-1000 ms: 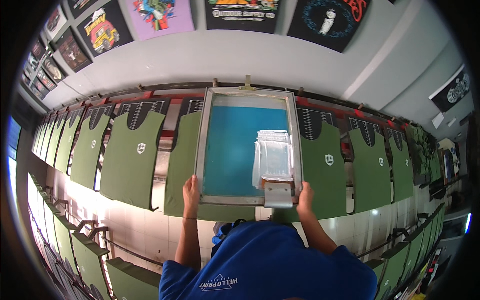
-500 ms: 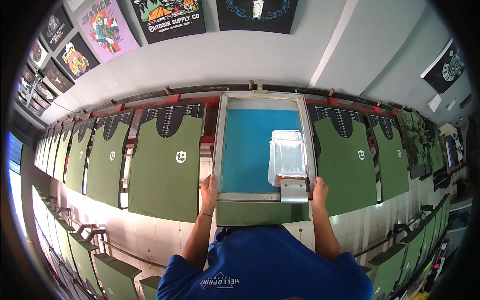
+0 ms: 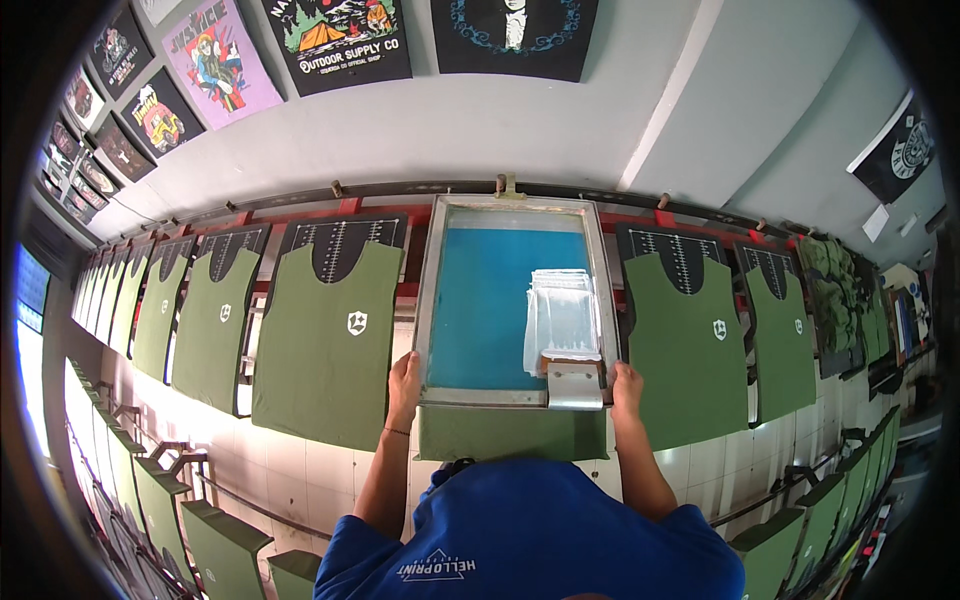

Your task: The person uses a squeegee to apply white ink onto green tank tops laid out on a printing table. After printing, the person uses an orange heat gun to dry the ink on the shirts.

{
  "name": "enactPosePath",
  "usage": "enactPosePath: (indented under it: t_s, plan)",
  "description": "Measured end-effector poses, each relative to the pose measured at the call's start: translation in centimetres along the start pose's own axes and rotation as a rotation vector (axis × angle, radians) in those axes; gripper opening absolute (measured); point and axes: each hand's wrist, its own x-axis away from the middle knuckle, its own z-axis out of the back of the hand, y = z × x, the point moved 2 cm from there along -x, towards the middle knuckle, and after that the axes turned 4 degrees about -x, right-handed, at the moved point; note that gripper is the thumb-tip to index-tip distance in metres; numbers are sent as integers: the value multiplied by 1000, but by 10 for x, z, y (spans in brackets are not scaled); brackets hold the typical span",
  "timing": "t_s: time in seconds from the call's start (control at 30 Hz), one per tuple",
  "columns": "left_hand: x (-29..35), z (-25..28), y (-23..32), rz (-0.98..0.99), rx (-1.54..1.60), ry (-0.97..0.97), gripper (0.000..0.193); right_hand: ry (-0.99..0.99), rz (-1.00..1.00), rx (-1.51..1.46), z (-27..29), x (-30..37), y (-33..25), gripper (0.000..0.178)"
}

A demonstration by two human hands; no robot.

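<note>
Left: a green shirt (image 3: 315, 345) with a white badge lies flat over a dark board (image 3: 302, 236), probably so the cloth stays smooth. Left hand (image 3: 404, 385) grips the left side of the metal frame (image 3: 432, 300) near its lower corner; fingers partly hidden. Frame sits centrally, in front of the person, over another green shirt (image 3: 505, 432); contact between them cannot be told. Blue mesh (image 3: 480, 310) fills it; white ink (image 3: 562, 312) lies right of centre. Squeegee (image 3: 575, 384) leans on the lower bar, likely keeping its handle clear of ink. Right hand (image 3: 627, 392) grips the opposite side, presumably to share the weight evenly. Far right: another badged shirt (image 3: 685, 370).
</note>
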Motion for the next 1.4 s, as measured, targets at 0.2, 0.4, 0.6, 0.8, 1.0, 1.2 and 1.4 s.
enactPosePath:
  t_s: [0.2, 0.4, 0.6, 0.8, 1.0, 1.2, 1.4]
  plan:
    - [-9, 3, -15, -129, -161, 59, 42, 36, -52, -52, -3, 2, -3, 24]
    - [-16, -7, -44, 62, 27, 92, 39, -5, -165, -141, 0, -4, 12, 30]
    - [-18, -12, -61, 3, 81, 183, 40, -89, -187, -186, -3, -3, 14, 19]
    - [-25, -14, -70, -1, -3, 153, 43, -88, -182, -169, 2, -14, 31, 14]
    - [-23, -12, -71, 2, 15, 283, 37, -129, -158, -146, -3, -25, 41, 21]
    - [26, -32, -4, -486, -503, 523, 27, -16, -161, -9, -2, -30, 37, 32]
    - [90, -115, -11, -91, 145, -614, 16, -163, 223, 200, -5, -11, 18, 40]
